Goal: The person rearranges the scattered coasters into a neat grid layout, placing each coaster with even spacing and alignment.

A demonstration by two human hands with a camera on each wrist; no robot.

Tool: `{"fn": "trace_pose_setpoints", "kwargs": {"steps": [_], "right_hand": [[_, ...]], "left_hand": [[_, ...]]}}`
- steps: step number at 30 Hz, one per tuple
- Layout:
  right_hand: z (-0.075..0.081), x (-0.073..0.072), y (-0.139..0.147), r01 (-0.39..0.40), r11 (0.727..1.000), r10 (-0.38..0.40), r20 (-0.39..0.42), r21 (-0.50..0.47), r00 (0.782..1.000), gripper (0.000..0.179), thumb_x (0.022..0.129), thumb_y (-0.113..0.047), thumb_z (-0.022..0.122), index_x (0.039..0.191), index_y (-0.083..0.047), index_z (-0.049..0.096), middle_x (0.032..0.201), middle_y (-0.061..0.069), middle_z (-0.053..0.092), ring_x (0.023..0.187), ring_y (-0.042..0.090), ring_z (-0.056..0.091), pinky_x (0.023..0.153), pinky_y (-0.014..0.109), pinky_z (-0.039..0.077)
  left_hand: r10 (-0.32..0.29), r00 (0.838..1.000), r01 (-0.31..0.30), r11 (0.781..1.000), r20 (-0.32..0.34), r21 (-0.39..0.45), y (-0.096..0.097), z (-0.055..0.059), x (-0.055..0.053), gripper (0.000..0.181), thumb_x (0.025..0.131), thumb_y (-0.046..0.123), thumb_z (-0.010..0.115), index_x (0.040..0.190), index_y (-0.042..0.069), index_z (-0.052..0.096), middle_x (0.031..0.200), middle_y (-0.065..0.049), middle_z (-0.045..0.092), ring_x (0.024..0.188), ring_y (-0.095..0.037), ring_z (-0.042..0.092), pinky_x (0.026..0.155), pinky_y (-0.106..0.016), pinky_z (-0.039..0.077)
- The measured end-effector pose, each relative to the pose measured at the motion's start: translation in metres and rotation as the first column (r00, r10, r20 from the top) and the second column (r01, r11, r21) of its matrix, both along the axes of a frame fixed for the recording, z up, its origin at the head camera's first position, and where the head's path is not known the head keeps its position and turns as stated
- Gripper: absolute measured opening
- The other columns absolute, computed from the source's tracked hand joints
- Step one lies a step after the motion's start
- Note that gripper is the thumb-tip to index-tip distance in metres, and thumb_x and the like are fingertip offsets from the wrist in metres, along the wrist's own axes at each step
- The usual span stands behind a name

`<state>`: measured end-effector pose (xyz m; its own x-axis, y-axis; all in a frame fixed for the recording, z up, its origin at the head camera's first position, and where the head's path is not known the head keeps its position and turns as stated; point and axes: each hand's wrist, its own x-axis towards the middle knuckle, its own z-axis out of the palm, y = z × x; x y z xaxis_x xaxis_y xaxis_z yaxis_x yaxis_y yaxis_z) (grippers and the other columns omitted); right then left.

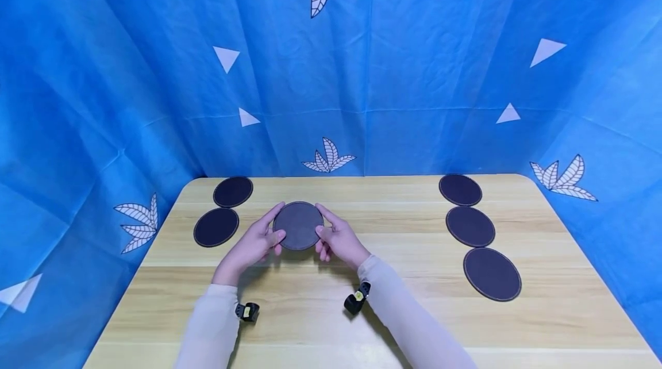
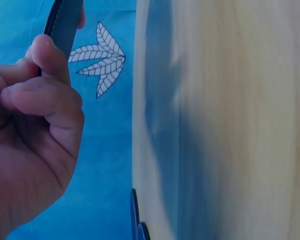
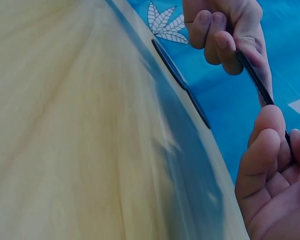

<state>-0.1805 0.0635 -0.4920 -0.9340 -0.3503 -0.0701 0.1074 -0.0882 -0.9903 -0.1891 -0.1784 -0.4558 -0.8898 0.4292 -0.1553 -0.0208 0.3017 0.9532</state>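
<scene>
A round dark coaster [image 1: 298,226] with a stitched rim is held up above the table, its flat face towards the head camera. My left hand [image 1: 254,243] pinches its left edge, thumb in front and fingers behind. On the opposite edge my right hand [image 1: 341,238] grips it the same way. Seen edge-on in the right wrist view, the coaster [image 3: 256,80] is thin and spans the two hands. The left wrist view catches only part of the coaster [image 2: 65,25] above the curled fingers [image 2: 45,97].
Two matching coasters lie at the table's back left, the nearer coaster [image 1: 216,227] close to the farther coaster [image 1: 233,192]. Three more form a line on the right, the front coaster [image 1: 492,274] nearest me. A blue patterned curtain [image 1: 414,70] surrounds the wooden table [image 1: 300,323].
</scene>
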Motion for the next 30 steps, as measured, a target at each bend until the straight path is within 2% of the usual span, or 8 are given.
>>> {"fn": "trace_pose_setpoints", "kwargs": {"steps": [6,12,20,30], "right_hand": [[0.001,-0.002,0.012,0.01,1.0,-0.009,-0.01,0.016,1.0,0.063,0.106,-0.007,0.048,0.162,-0.026,0.026,0.064,0.014,0.064,0.046,0.016,0.056,0.046,0.028,0.051],[0.001,-0.004,0.024,0.015,1.0,-0.015,-0.034,0.011,0.999,0.062,0.106,-0.006,0.048,0.162,-0.02,0.024,0.064,0.013,0.064,0.047,0.017,0.057,0.046,0.029,0.051],[-0.002,-0.007,0.041,0.036,0.999,-0.035,-0.028,0.019,0.999,0.061,0.106,-0.006,0.047,0.161,-0.025,0.027,0.065,0.015,0.064,0.048,0.017,0.058,0.047,0.03,0.052],[-0.005,-0.009,0.058,0.059,0.998,-0.058,-0.026,0.035,0.998,0.062,0.106,-0.005,0.047,0.162,-0.018,0.024,0.065,0.015,0.064,0.048,0.017,0.059,0.047,0.03,0.052]], "left_hand": [[-0.017,1.0,0.017,1.0,-0.016,-0.006,0.012,-0.001,-0.004,0.068,0.106,0.009,0.05,0.164,0.021,0.016,0.066,-0.01,0.06,0.041,-0.014,0.032,0.039,-0.025,0.03],[-0.007,1.0,0.007,1.0,-0.03,-0.004,0.023,-0.005,-0.01,0.067,0.106,0.01,0.052,0.163,0.023,0.02,0.065,-0.009,0.061,0.041,-0.015,0.034,0.038,-0.026,0.031],[-0.016,1.0,0.016,1.0,-0.027,-0.002,0.04,-0.008,-0.017,0.066,0.106,0.01,0.052,0.163,0.024,0.02,0.065,-0.01,0.061,0.042,-0.017,0.037,0.039,-0.027,0.033],[-0.036,0.999,0.037,0.999,-0.017,0.015,0.058,-0.013,-0.025,0.067,0.106,0.009,0.051,0.163,0.022,0.019,0.065,-0.01,0.061,0.042,-0.016,0.036,0.04,-0.027,0.033]]}}
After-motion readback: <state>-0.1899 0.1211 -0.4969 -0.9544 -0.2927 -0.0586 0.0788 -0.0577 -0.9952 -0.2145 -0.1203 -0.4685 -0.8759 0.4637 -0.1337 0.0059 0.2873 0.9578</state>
